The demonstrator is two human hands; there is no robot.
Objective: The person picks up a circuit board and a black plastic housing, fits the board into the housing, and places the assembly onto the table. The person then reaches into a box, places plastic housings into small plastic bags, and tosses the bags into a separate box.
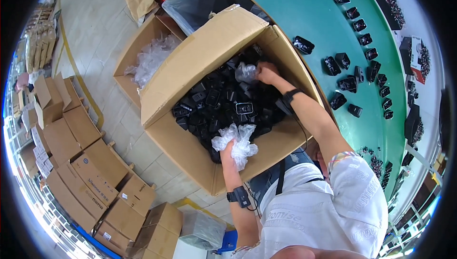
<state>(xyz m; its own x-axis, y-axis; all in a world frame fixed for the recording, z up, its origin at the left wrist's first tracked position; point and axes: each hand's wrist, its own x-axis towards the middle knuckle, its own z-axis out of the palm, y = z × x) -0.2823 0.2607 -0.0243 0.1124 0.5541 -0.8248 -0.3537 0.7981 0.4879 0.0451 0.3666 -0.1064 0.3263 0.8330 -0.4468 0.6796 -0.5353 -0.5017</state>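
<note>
A large open cardboard box [178, 156] in front of me is heaped with black plastic housings [202, 99]. Crumpled clear plastic bags [243, 147] bunch up around my left hand [228, 153], which grips them over the near side of the heap. Deeper in the box, my right hand [267, 72] has its fingers closed on another clear plastic bag [245, 72]. What that bag holds, if anything, I cannot make out. One housing with a pale rim [244, 108] lies between the two hands.
A smaller carton [126, 76] of clear bags stands at the left. On the right, a green table [328, 19] carries a row of black housings [359, 25] and a loose group [347, 84]. Stacked cartons [90, 178] line the lower left floor.
</note>
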